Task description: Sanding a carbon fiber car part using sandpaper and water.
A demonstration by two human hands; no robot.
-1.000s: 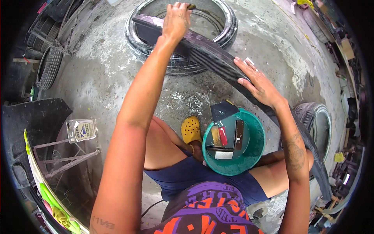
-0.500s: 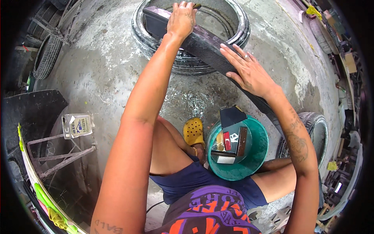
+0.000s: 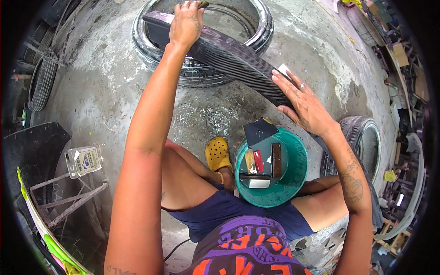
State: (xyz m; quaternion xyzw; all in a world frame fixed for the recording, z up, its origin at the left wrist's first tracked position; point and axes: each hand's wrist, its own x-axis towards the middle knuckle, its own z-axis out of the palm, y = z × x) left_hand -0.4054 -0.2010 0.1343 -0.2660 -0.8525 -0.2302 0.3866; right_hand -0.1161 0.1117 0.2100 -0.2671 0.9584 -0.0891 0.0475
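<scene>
A long, curved, dark carbon-fibre part (image 3: 238, 64) with a woven pattern slants from the upper left toward the lower right. Its far end rests across a tyre on the floor. My left hand (image 3: 187, 25) grips it near that far end, fingers curled over the edge; a small dark piece with a yellowish edge pokes out beside them and I cannot make out what it is. Flat on the part's lower half lies my right hand (image 3: 308, 101), fingers stretched along it. A small white piece (image 3: 283, 69) shows just beyond the right fingertips. The part's near end is partly hidden by my right forearm.
Between my legs stands a green bucket (image 3: 293, 183) holding several small blocks, with a dark sheet (image 3: 260, 131) at its rim. The tyre (image 3: 140, 43) lies ahead; another tyre (image 3: 355, 133) is at right. A metal stand (image 3: 68, 183) stands left.
My right hand has slid along the part toward its near right end. The white piece now shows by its fingertips. My left hand keeps its hold, while the whole view has shifted.
</scene>
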